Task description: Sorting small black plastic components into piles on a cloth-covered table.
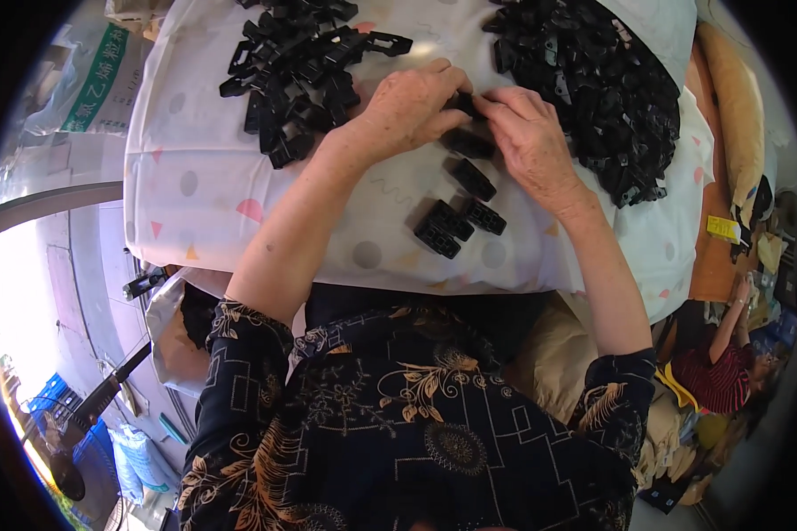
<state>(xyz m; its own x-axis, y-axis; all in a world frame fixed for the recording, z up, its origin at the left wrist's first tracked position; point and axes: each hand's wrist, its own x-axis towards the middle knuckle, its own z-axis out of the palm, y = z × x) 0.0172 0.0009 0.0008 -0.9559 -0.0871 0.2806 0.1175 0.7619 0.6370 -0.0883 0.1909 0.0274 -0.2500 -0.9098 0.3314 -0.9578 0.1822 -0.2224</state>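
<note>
My left hand (413, 104) and my right hand (530, 142) meet above the covered table, fingertips pinched on a small black plastic part (463, 106) between them. Fingers cover much of that part. Just below it lies another black block (468, 143), and nearer to me are a loose black block (474, 180), a larger black connector-like piece (443, 230) and a smaller one (484, 217). A heap of black plastic pieces (297, 71) spreads to the left of my left hand. Beyond my right hand lies a bigger heap of small black parts (607, 97).
A white tablecloth (363, 212) with coloured shapes covers the table. At far right a person in a striped top (717, 376) sits by piled materials. A brown roll (735, 106) lies along the right side. Plastic sacks (88, 80) stand at the upper left.
</note>
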